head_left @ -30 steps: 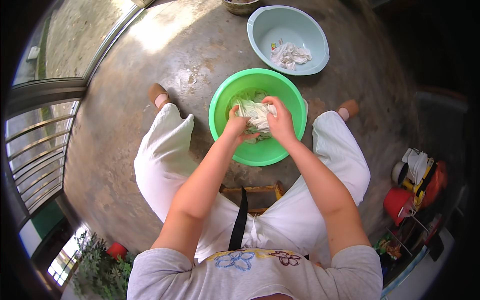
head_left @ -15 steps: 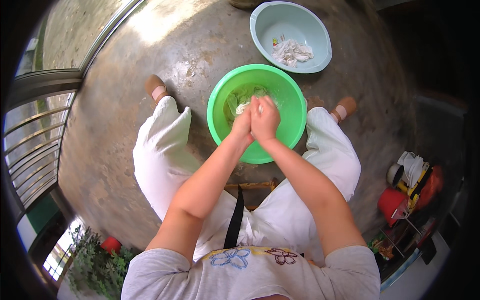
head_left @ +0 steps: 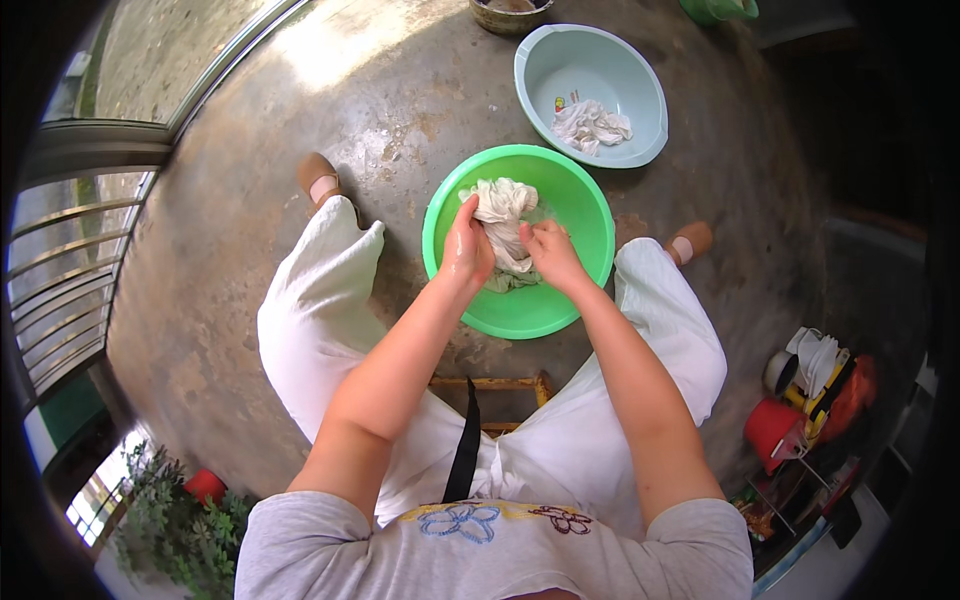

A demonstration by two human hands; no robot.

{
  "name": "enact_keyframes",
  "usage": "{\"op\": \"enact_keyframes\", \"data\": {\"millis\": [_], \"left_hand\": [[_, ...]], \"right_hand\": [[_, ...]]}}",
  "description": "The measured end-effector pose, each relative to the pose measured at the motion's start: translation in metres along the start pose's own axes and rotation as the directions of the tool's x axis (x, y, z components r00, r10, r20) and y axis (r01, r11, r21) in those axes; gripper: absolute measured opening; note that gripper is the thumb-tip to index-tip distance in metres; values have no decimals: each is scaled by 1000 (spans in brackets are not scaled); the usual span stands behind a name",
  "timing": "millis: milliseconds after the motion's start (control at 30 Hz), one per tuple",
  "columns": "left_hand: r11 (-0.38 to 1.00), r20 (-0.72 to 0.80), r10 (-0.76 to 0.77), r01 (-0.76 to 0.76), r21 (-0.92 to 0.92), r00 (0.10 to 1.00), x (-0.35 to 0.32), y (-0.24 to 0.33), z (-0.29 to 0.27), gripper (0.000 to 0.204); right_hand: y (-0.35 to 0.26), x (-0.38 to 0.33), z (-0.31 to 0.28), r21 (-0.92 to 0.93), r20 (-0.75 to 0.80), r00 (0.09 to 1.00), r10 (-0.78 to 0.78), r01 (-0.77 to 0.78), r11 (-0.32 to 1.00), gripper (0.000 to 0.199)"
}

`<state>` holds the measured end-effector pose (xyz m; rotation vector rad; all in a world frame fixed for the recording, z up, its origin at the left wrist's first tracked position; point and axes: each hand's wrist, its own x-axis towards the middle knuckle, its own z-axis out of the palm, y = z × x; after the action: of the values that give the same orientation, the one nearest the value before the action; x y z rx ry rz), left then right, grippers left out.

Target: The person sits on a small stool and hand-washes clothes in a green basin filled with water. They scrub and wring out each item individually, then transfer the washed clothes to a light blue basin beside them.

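Washing step: left hand point(head_left: 466, 248) and right hand point(head_left: 549, 254) both clamped on wet white cloth point(head_left: 505, 215) over green basin point(head_left: 520, 240); next likely needs firm wringing twist.

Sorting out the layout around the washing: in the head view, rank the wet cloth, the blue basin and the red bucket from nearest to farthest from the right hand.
1. Wet cloth: gripped in the right hand.
2. Blue basin: ahead, slightly right.
3. Red bucket: far right, behind the hand.

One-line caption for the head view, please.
Both hands, left hand and right hand, grip a wet white cloth over a green basin.
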<state>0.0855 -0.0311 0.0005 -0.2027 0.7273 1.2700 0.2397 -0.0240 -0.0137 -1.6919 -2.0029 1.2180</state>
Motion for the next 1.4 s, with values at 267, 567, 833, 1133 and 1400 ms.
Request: {"op": "enact_keyframes", "data": {"millis": [267, 567, 833, 1133, 1400], "left_hand": [[983, -230, -125, 151, 101, 965, -4, 2, -16, 54], [888, -70, 51, -13, 459, 996, 8, -27, -54, 26], [961, -329, 55, 39, 273, 943, -7, -29, 4, 24], [931, -317, -1, 117, 347, 948, -20, -28, 20, 31], [966, -11, 89, -84, 244, 996, -18, 10, 19, 40]], "right_hand": [[-71, -27, -34, 190, -72, 949, -308, 317, 929, 40], [-91, -46, 5, -40, -253, 839, -481, 488, 872, 20], [-51, 14, 22, 69, -624, 781, -39, 105, 992, 35], [-31, 12, 4, 261, -326, 890, 319, -240, 935, 28], [-23, -6, -11, 226, 61, 983, 175, -185, 957, 37]]}}
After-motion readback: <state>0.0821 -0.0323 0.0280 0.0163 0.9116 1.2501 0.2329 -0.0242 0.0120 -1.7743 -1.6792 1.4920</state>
